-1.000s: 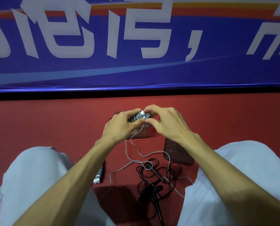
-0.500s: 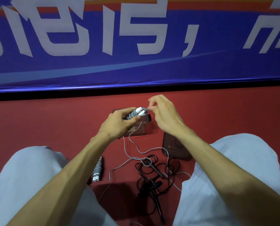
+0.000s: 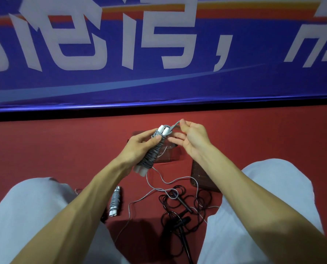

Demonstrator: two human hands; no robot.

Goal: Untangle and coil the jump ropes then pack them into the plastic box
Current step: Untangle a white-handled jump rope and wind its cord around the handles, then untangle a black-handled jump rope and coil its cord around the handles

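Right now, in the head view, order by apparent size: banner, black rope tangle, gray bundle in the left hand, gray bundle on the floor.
blue banner
black rope tangle
held gray bundle
floor gray bundle
The held one is nearer the camera, so real sizes may match.

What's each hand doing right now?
Left hand: grips the coiled grey jump rope.
Right hand: pinches that rope's loose end.

Left hand (image 3: 139, 147) gripping grey wound rope bundle (image 3: 153, 151) — right hand (image 3: 192, 139) pinching its loose end (image 3: 175, 125)
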